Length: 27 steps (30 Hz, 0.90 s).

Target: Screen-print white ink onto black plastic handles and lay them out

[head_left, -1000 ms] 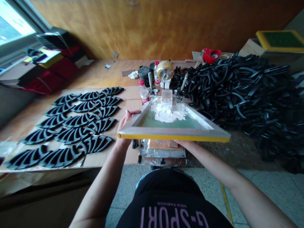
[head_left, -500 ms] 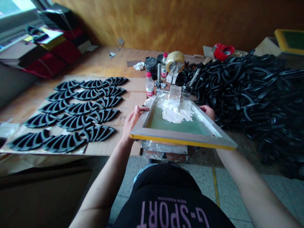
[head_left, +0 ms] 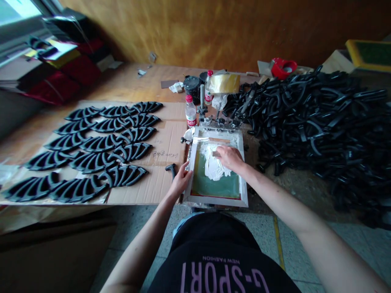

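A screen-printing frame (head_left: 245, 179) with green mesh lies flat before me, a patch of white ink (head_left: 213, 171) spread on its mesh. My right hand (head_left: 229, 158) is over the ink, fingers closed on a small squeegee (head_left: 216, 154) that they partly cover. My left hand (head_left: 182, 179) is at the frame's left rail, its fingers bent against the edge. Just left of these fingers is a black plastic part (head_left: 171, 167), its lower end hidden behind the hand. Across the top of the mesh lies a thin brownish strip (head_left: 219, 140).
Rows of black fan-shaped parts (head_left: 88, 152) cover the cardboard (head_left: 165, 146) at left. Right of the frame is a large heap of black parts (head_left: 308, 118). Two red-capped bottles (head_left: 191, 112), a black tub (head_left: 192, 87) and a tape roll (head_left: 224, 83) stand behind it.
The frame has come down from a tilted, raised position to flat. My right hand has left its right rail and taken hold of the squeegee. My left hand has moved lower.
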Each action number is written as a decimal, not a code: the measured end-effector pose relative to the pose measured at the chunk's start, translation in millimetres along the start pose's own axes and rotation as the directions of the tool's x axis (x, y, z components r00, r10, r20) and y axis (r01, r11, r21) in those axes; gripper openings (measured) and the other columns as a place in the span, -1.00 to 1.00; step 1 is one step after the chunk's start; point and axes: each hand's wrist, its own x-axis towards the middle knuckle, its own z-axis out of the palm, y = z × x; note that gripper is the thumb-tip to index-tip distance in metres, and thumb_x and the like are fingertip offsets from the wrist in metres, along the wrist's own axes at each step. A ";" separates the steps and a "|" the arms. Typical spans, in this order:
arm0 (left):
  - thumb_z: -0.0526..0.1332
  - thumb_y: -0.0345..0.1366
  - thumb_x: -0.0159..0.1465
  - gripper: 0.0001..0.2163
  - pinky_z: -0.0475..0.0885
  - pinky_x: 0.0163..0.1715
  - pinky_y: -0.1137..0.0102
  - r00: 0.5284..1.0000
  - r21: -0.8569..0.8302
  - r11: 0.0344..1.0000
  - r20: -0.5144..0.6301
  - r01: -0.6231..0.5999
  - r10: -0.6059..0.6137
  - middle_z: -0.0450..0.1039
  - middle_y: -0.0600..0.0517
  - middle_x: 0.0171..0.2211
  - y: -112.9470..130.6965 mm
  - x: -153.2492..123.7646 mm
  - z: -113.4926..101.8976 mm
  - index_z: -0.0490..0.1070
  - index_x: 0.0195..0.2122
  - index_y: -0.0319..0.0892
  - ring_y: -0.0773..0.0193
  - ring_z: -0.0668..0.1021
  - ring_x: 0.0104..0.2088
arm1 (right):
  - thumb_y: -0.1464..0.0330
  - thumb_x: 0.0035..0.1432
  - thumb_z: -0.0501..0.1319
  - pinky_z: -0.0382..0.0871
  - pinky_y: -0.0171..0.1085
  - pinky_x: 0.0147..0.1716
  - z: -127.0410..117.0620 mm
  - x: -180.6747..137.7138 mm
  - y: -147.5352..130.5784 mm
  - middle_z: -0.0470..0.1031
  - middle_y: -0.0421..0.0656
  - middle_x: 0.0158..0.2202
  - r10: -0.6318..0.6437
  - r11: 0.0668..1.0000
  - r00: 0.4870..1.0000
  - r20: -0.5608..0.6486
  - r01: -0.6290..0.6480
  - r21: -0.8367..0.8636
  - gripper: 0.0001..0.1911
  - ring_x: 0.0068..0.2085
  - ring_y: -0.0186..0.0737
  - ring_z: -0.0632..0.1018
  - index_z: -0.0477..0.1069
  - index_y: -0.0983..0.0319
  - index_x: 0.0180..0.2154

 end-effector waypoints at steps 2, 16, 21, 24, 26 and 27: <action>0.21 -0.06 0.21 -0.40 0.34 -0.46 0.48 1.000 -0.003 1.000 -0.005 0.012 -0.012 0.43 0.10 -0.44 0.6 -0.3 -0.9 0.23 0.26 -0.13 0.35 0.43 -0.50 | 0.52 0.19 0.11 0.27 -0.26 -0.28 4.6 -19.8 -2.2 0.51 -0.08 -0.26 -0.107 0.994 0.994 0.024 0.107 -0.018 -0.84 -0.24 -0.16 0.49 0.44 0.24 -0.25; 0.22 0.01 0.18 -0.37 0.41 -0.39 0.42 0.999 -0.051 0.998 -0.001 0.047 -0.047 0.51 0.02 -0.34 4.2 -3.1 -0.4 0.25 0.23 -0.17 0.27 0.52 -0.38 | 0.58 0.14 0.12 0.22 -0.29 -0.31 6.8 -48.4 6.0 0.51 -0.11 -0.29 -0.347 0.938 0.937 -0.040 0.348 0.013 -0.79 -0.23 -0.20 0.45 0.47 0.25 -0.28; 0.25 -0.01 0.16 -0.35 0.40 -0.42 0.44 0.998 -0.079 0.995 0.002 0.063 -0.063 0.52 0.01 -0.34 25.2 -10.4 -2.2 0.23 0.24 -0.18 0.27 0.53 -0.40 | 0.43 0.16 0.25 0.33 -0.28 -0.25 -7.6 -33.5 6.6 0.54 -0.17 -0.24 -0.261 0.952 0.964 -0.050 0.266 0.151 -0.86 -0.22 -0.20 0.52 0.49 0.18 -0.19; 0.27 -0.02 0.16 -0.33 0.35 -0.48 0.47 0.997 -0.088 0.993 0.015 0.072 -0.071 0.50 0.05 -0.40 59.1 -22.0 -10.1 0.20 0.27 -0.13 0.29 0.50 -0.44 | 0.31 0.13 0.33 0.37 -0.23 -0.14 -33.9 3.1 17.7 0.54 -0.18 -0.07 -0.095 0.971 0.983 -0.158 0.126 0.201 -0.54 -0.13 -0.17 0.53 0.38 0.07 0.08; 0.24 0.01 0.19 -0.40 0.31 -0.51 0.49 0.999 -0.073 0.996 -0.004 0.048 -0.048 0.50 0.05 -0.38 87.7 -29.6 -16.5 0.28 0.22 -0.10 0.32 0.48 -0.45 | 0.26 0.10 0.36 0.38 -0.19 -0.13 -53.3 22.2 37.4 0.53 -0.14 -0.05 0.023 0.980 0.972 -0.236 0.026 0.199 -0.39 -0.14 -0.15 0.53 0.31 0.06 0.18; 0.21 0.04 0.21 -0.46 0.31 -0.52 0.49 0.999 -0.071 0.997 -0.020 0.025 -0.027 0.50 0.05 -0.36 102.4 -31.9 -19.1 0.37 0.15 -0.09 0.32 0.47 -0.45 | 0.22 0.11 0.35 0.37 -0.19 -0.14 -61.8 27.1 51.6 0.53 -0.12 -0.08 0.094 0.976 0.956 -0.280 -0.033 0.213 -0.40 -0.17 -0.16 0.53 0.31 0.09 0.18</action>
